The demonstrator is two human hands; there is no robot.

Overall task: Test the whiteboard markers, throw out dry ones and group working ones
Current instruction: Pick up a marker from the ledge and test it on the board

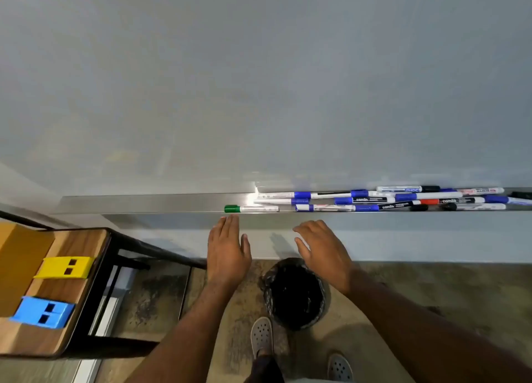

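A white marker with a green cap (250, 208) lies alone at the left end of the metal tray (144, 202) under the whiteboard (259, 80). Further right on the tray is a loose pile of several markers (403, 199) with blue, black and red caps. My left hand (227, 248) is just below the tray with straight fingers; its fingertips are close under the green cap and it holds nothing. My right hand (322, 248) hovers below the tray with fingers relaxed and spread, empty, above a black bin (296, 293) on the floor.
A wooden stool (72, 270) at the left carries a yellow holder (64, 267) and a blue holder (43, 313), each with two square slots. My two feet in grey perforated shoes (262, 336) stand beside the bin.
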